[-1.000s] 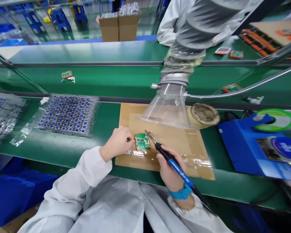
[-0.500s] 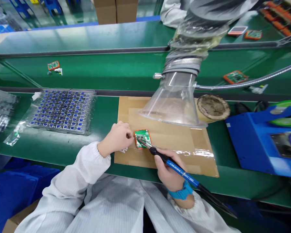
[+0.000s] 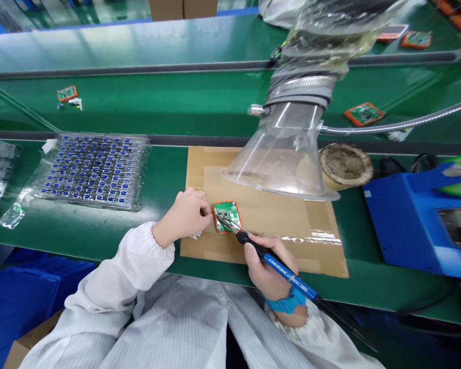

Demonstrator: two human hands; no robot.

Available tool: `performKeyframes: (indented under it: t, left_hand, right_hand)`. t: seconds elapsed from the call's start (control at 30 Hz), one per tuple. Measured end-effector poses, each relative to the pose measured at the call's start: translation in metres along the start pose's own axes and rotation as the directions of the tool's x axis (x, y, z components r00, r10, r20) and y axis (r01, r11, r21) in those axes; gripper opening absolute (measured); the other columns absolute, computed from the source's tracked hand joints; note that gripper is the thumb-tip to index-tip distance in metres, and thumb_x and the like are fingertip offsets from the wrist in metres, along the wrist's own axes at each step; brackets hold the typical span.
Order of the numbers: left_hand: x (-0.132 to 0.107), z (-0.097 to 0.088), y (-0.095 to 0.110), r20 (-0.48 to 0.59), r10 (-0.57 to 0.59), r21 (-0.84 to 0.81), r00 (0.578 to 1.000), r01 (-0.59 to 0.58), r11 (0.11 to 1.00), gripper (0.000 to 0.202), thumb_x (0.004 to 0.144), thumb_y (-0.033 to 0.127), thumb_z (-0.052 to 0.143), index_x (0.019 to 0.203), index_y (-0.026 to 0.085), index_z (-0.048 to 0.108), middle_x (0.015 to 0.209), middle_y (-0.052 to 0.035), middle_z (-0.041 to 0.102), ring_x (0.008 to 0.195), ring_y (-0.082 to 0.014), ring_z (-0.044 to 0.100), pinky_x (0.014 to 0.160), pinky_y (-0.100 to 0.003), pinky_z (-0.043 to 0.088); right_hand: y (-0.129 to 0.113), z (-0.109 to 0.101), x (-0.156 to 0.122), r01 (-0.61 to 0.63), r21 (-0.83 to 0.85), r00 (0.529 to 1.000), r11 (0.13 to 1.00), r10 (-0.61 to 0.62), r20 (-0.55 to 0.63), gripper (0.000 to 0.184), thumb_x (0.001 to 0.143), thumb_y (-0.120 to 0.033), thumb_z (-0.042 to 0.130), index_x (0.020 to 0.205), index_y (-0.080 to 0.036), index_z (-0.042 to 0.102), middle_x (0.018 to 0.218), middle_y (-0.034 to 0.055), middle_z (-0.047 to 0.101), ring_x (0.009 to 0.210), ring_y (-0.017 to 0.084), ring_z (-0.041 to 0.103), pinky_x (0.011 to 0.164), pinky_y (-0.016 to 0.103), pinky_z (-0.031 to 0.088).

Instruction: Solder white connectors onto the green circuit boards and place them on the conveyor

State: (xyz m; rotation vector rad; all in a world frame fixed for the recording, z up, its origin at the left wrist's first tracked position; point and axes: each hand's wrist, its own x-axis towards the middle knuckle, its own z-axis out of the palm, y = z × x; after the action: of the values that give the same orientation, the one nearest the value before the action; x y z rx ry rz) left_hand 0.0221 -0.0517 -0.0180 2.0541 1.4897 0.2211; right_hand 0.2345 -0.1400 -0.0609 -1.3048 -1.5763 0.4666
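A green circuit board (image 3: 229, 211) in an orange frame lies on the brown cardboard sheet (image 3: 269, 215). My right hand (image 3: 271, 266) is closed around a blue and black soldering iron (image 3: 280, 266), whose tip rests at the left part of the board. At the board's left edge, my left hand (image 3: 188, 214) is pinched; a thin dark piece shows at its fingertips, too small to name. Part of a small white item (image 3: 195, 236) peeks out beneath that hand. Around my right wrist is a blue strap (image 3: 288, 302).
A clear fume hood (image 3: 280, 154) hangs over the cardboard. Left stands a plastic tray (image 3: 144, 174) of blue-marked parts. To the right are a round pot (image 3: 348, 164) and a blue machine (image 3: 403, 225). More framed boards (image 3: 364, 114) lie on the green ledge behind.
The camera view has shifted slightly, so the background sits a little higher. Both hands and the iron keep nearly the same position at the board.
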Motion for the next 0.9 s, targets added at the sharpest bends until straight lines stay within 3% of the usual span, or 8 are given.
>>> performKeyframes:
  t: [0.6,0.7,0.9]
  left_hand:
    - [0.000,0.001,-0.002,-0.006,0.007,-0.002,1.000,-0.007,1.000,0.026,0.084,0.015,0.063,0.058,0.017,0.061,0.081,-0.0036,0.067,0.092,-0.0218,0.055,0.082,-0.037,0.037]
    - [0.000,0.001,-0.001,0.001,-0.008,-0.003,1.000,0.008,1.000,0.026,0.084,0.014,0.063,0.058,0.018,0.061,0.081,-0.0038,0.067,0.093,-0.0221,0.054,0.081,-0.037,0.036]
    - [0.000,-0.001,0.001,0.022,-0.031,-0.008,0.999,0.031,0.999,0.025,0.084,0.014,0.062,0.060,0.017,0.063,0.084,-0.0040,0.069,0.093,-0.0224,0.054,0.080,-0.038,0.035]
  right_hand:
    - [0.000,-0.002,0.001,-0.003,0.030,1.000,1.000,0.002,0.026,0.006,0.088,-0.024,0.073,0.092,-0.023,0.071,0.083,0.0038,0.076,0.073,0.020,0.074,0.067,0.032,0.061]
    - [0.004,-0.003,-0.001,-0.011,0.059,0.999,0.998,0.013,-0.039,0.005,0.088,-0.025,0.073,0.093,-0.023,0.071,0.083,0.0035,0.075,0.074,0.020,0.074,0.068,0.032,0.060]
    - [0.027,-0.016,-0.003,-0.145,0.059,0.971,0.988,0.154,-0.184,0.015,0.089,-0.034,0.075,0.090,-0.019,0.073,0.081,0.0051,0.073,0.070,0.020,0.073,0.065,0.033,0.058]
